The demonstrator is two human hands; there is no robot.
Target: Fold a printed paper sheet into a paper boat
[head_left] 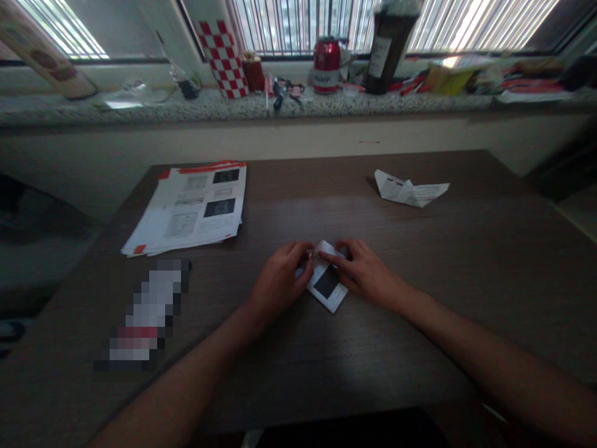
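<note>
Between my hands, a small folded sheet of printed paper (332, 298) lies on the dark wooden table (298, 373), one corner pointing toward me. A dark printed block shows on its face. My left hand (285, 274) pinches its upper left edge between thumb and fingers. On the other side, my right hand (366, 270) grips the upper right edge, its index finger stretched across the top fold. The fingers cover part of the paper's upper folds. Farther back to the right rests a folded paper boat (408, 191).
A stack of printed sheets (191, 211) lies at the back left, with a blurred-out flat dark-edged object (144, 314) nearer me. Along the stone windowsill (163, 112) stand a red-checked container (224, 59), a red can (326, 65), a dark bottle (389, 50) and assorted small items.
</note>
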